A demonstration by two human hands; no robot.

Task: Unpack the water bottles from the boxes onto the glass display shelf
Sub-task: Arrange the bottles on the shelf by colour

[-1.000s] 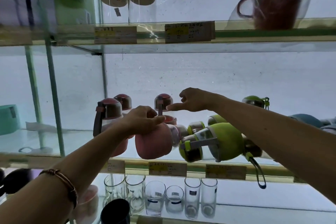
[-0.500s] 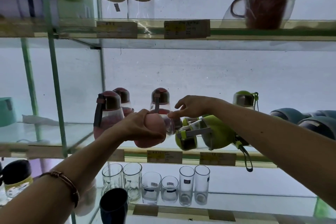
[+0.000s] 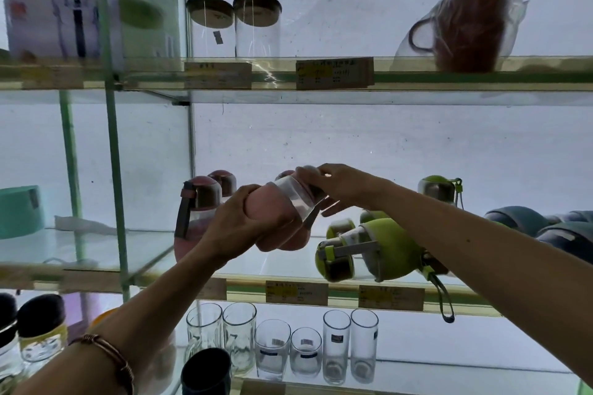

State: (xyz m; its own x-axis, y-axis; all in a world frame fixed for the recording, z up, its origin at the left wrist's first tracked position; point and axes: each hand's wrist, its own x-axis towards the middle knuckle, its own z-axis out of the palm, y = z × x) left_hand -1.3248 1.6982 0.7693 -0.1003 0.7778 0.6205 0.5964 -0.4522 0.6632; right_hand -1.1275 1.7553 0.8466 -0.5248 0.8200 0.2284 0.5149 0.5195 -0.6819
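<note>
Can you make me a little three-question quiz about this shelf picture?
1. True or false: the left hand grips the pink sleeved bottle.
2. Which lies on its side on the glass shelf? A) lime-green sleeved bottle B) upright pink bottle with a strap C) metal-lidded clear jar
3. What does the right hand hold?

Key: 1 true; 2 A; 3 the pink bottle's lid end.

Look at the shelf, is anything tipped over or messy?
Yes. A green bottle lies on its side on the glass shelf, its strap hanging over the front edge, while the pink bottles beside it stand upright. The pink bottle tilted in the hands is held, not fallen.
</note>
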